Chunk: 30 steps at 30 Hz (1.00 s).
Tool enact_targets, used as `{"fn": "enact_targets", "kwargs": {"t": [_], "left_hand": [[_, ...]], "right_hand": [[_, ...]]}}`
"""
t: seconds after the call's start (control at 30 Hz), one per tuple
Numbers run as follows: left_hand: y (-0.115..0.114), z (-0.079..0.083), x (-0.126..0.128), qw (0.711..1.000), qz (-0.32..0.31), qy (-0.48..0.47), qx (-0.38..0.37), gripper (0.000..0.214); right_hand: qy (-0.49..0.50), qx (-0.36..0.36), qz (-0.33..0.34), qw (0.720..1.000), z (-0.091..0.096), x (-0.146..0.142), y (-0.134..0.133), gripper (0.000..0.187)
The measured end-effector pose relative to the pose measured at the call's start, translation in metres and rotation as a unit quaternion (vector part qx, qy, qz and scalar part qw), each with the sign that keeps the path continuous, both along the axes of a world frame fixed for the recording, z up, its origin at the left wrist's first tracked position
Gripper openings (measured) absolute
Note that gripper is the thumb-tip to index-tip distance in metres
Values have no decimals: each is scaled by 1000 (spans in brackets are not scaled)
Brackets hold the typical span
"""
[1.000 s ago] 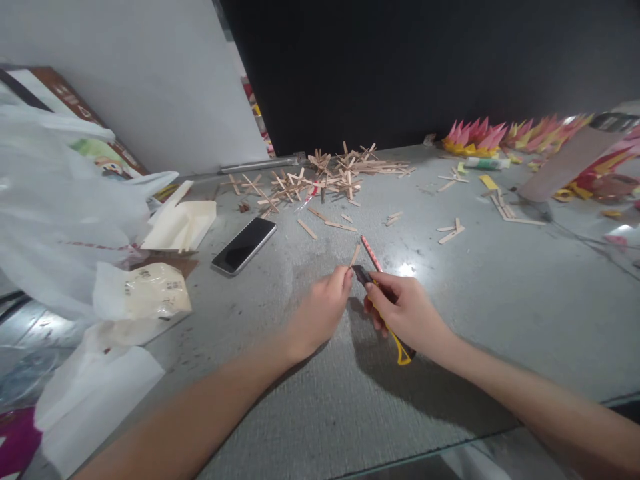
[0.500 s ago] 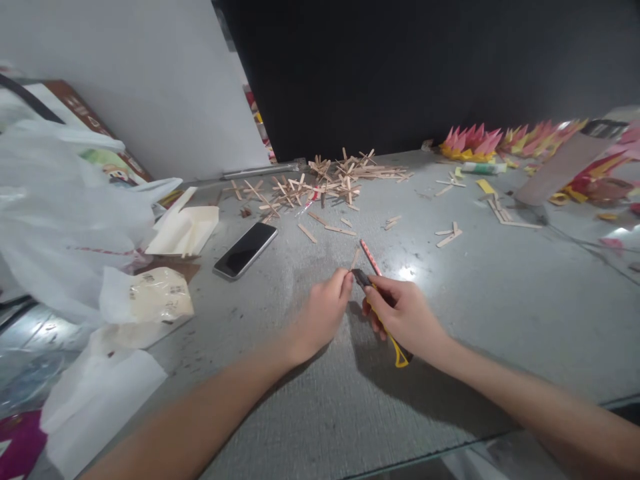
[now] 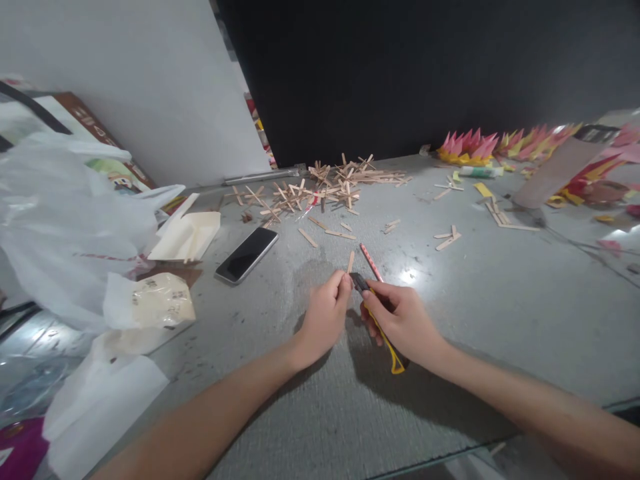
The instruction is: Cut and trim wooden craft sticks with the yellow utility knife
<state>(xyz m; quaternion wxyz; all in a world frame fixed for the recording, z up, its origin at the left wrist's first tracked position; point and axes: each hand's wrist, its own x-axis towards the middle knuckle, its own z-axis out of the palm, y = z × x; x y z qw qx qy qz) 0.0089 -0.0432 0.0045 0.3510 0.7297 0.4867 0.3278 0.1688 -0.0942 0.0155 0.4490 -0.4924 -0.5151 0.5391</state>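
Between the thumb and fingers of my left hand (image 3: 326, 308) a small wooden stick (image 3: 351, 261) is pinched, its end pointing away from me. My right hand (image 3: 403, 319) is wrapped round a yellow and black utility knife (image 3: 384, 327). The knife's dark front end meets the stick beside my left thumb; the blade itself is too small to make out. Just beyond my right hand, a red and white patterned pencil (image 3: 371, 261) sticks out, its near end hidden by the hand.
A heap of wooden sticks (image 3: 345, 183) lies at the back, with loose pieces in front. To the left are a phone (image 3: 247, 255), a paper tray (image 3: 193, 233) and a white plastic bag (image 3: 75, 227). Pink and yellow paper flowers (image 3: 467, 148) and a bottle (image 3: 560, 167) stand at right.
The stick in my left hand now points more directly away and shows more plainly. Both hands have barely shifted. The whole view has moved slightly.
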Motion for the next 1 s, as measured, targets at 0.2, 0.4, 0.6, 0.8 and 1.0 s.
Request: {"fn": "enact_targets", "kwargs": {"t": [0.2,0.4,0.6,0.8,1.0], "left_hand": [[1,0,-5,999,-12,0,30,45],[4,2,-3,999,-22,-34,25,46],[4,2,-1,990,-37,-129,-53,44],[3,0,0,987,-30,-144,-63,44],[3,0,-4,999,-21,24,14,40]], "right_hand": [[0,11,-1,1000,5,2,-1,33],[22,8,11,1000,7,3,-1,34],[38,30,32,998,5,9,3,34],[31,37,37,998,3,12,6,33],[4,17,14,1000,2,9,6,33]]}}
